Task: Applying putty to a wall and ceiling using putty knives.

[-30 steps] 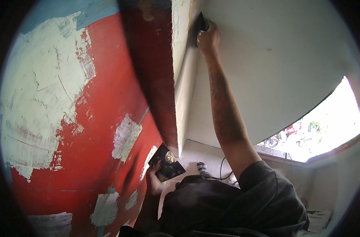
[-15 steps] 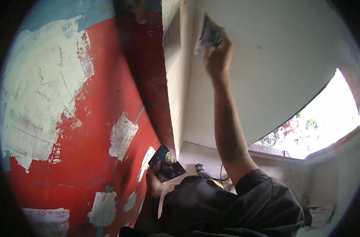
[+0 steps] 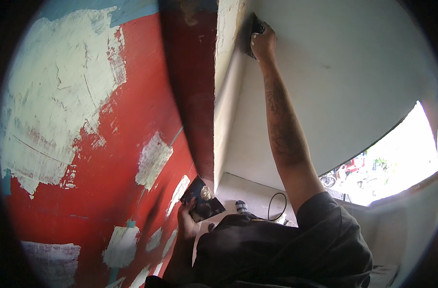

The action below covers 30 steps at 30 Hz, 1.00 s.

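Observation:
Raised at the top, my right hand (image 3: 263, 42) grips a dark, flat putty knife (image 3: 252, 36) by its near side. Its blade lies against the pale wall (image 3: 334, 86), close to the inner corner. Low down near my body, my left hand (image 3: 188, 220) holds a dark square plate (image 3: 210, 207) from its left side, with the fingers curled over its edge. A lump of whitish putty (image 3: 207, 193) sits on the plate's upper part.
To the left stands a red wall (image 3: 142, 105) with patches of white filler (image 3: 55, 91) and a blue band above. A white wall edge (image 3: 223, 120) juts out between the two walls. On the right, a bright opening (image 3: 396, 158) shows parked motorbikes outside. A thin cable loop (image 3: 276, 206) is below.
My right hand has moved up with the putty knife, whose blade has turned more upright in the corner. My view has shifted slightly. The left hand and plate stay in place.

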{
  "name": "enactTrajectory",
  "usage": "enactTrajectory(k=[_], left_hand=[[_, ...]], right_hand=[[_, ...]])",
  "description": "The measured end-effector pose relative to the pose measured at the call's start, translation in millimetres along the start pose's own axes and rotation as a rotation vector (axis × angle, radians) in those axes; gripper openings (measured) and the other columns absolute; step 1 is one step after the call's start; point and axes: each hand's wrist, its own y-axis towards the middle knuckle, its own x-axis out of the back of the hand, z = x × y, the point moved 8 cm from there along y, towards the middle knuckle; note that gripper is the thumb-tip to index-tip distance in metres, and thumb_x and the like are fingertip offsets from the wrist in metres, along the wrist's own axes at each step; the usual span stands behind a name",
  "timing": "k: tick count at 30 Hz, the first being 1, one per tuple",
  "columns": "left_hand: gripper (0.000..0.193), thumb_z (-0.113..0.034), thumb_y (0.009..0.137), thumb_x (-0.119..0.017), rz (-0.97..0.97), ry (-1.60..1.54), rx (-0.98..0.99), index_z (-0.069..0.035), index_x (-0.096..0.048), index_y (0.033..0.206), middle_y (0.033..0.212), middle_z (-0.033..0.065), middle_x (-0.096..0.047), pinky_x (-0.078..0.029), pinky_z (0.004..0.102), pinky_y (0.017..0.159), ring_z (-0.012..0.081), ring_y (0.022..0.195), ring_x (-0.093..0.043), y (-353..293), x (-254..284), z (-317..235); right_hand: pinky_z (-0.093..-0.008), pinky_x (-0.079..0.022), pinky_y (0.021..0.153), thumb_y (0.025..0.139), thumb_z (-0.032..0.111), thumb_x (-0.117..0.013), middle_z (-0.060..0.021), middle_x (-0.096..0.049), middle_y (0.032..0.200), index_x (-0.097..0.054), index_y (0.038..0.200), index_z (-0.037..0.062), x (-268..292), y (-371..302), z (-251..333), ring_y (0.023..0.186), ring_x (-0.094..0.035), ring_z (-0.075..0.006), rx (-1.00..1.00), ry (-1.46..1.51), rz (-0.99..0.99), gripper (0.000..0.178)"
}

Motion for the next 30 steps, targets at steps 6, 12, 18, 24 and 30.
enactTrajectory(k=[6,12,18,24,30], left_hand=[[0.025,-0.014,0.085,-0.054,-0.025,0.145,-0.095,-0.001,-0.054,0.106,0.099,0.0121,-0.061,-0.051,0.0371,0.078,0.0241,0.088,-0.062,-19.1,-35.4,-23.1],[0.033,-0.013,0.082,-0.057,0.019,0.114,-0.083,0.003,-0.054,0.111,0.103,0.0128,-0.059,-0.05,0.0361,0.08,0.0237,0.089,-0.061,-8.5,-12.3,-10.8],[0.028,-0.019,0.086,-0.056,0.104,0.276,-0.176,-0.002,-0.057,0.108,0.097,0.0091,-0.063,-0.052,0.0358,0.078,0.0214,0.089,-0.062,29.6,29.6,-9.0],[0.036,-0.012,0.086,-0.055,0.233,0.304,-0.21,-0.001,-0.047,0.119,0.112,0.0105,-0.057,-0.048,0.0367,0.089,0.0217,0.098,-0.058,1.0,-70.7,-32.9],[0.023,-0.005,0.084,-0.056,0.179,0.166,-0.266,0.0,-0.055,0.106,0.096,0.0105,-0.061,-0.054,0.033,0.074,0.0197,0.084,-0.063,11.2,-88.2,-36.5]], right_hand=[[-0.0378,-0.045,0.083,0.067,0.001,-0.053,-0.0238,-0.062,0.097,-0.058,0.108,-0.0028,10.7,-17.0,30.2,0.093,-0.06,-0.0357,-0.025,-0.043,-0.066,0.041],[-0.0413,-0.043,0.087,0.063,-0.002,-0.05,-0.0247,-0.06,0.097,-0.058,0.102,-0.0048,39.5,-60.9,95.1,0.094,-0.056,-0.042,0.094,0.077,-0.024,0.04],[-0.0381,-0.043,0.09,0.069,0.0,-0.056,-0.0125,-0.061,0.103,-0.058,0.107,-0.0041,124.8,-131.1,42.5,0.1,-0.057,-0.026,-0.209,0.627,-0.057,0.039],[-0.041,-0.042,0.094,0.079,0.002,-0.058,-0.0157,-0.056,0.112,-0.05,0.116,-0.0064,133.3,-230.8,77.0,0.104,-0.055,-0.0243,-0.645,0.982,0.237,0.039],[-0.0392,-0.046,0.089,0.076,-0.006,-0.058,-0.0192,-0.058,0.107,-0.049,0.115,-0.009,126.8,-319.7,80.5,0.097,-0.059,-0.0291,-0.496,0.922,0.31,0.041]])
